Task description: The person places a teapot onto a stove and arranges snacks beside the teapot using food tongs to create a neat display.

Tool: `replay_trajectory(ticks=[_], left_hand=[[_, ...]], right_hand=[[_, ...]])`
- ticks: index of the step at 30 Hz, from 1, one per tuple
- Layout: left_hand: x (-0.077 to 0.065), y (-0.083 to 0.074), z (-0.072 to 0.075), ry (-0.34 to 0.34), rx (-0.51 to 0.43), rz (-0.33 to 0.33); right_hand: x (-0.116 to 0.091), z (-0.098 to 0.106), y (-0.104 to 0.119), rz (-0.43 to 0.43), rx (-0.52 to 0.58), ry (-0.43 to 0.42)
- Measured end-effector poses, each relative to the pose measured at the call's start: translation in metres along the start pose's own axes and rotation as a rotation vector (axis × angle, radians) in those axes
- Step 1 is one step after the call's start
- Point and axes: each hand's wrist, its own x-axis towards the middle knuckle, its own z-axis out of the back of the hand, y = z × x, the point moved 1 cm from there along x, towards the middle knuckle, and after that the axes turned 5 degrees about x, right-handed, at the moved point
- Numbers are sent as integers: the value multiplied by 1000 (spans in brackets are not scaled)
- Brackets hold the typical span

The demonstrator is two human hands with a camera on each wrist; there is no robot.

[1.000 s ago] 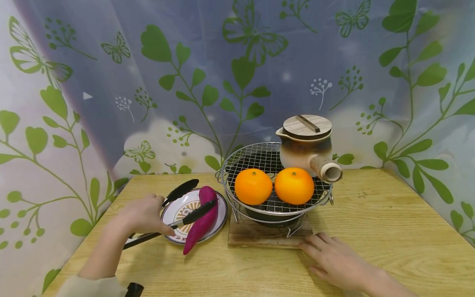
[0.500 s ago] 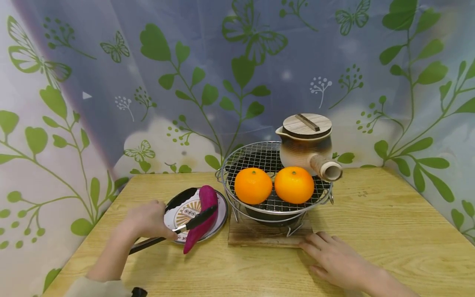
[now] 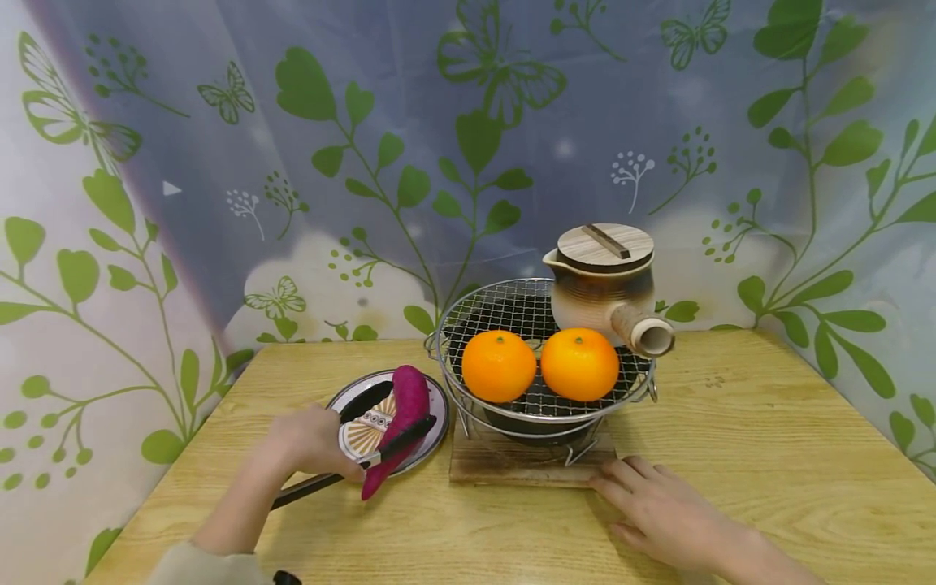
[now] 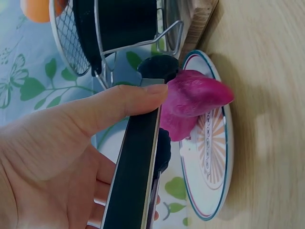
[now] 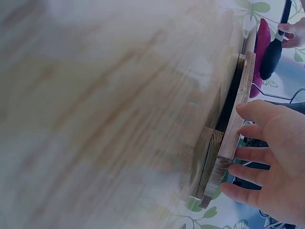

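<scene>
My left hand (image 3: 316, 447) grips a pair of black-tipped tongs (image 3: 400, 441), thumb on one arm and fingers on the other. The tong tips are spread around a purple sweet potato (image 3: 412, 396), one on each side; in the head view the far tip looks apart from it. The sweet potato lies across a round patterned plate (image 3: 443, 413), its narrow end past the rim. In the left wrist view the tongs (image 4: 136, 167) partly hide the sweet potato (image 4: 198, 98). My right hand (image 3: 661, 512) rests its extended fingertips at the edge of a wooden board (image 3: 512, 473).
On the board stands a round grill with a wire mesh (image 3: 504, 307). Two oranges, a left one (image 3: 499, 366) and a right one (image 3: 579, 365), sit on it, with a lidded clay pot (image 3: 595, 296) behind them. A patterned curtain (image 3: 395, 244) hangs behind the table (image 3: 768, 439).
My left hand has moved right and slightly nearer with the tongs, and their tips have come lower and closer together around the sweet potato. The right hand has stayed in place.
</scene>
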Motion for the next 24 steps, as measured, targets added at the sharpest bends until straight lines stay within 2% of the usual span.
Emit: replay_trajectory(ticks=[15,24], left_hand=[[0,-10,-5,1,54,16],[0,-5,-9,-22,59,9]], right_hand=[[1,-1,0,5,-13,-9],[0,-1,0,-12,-7,9]])
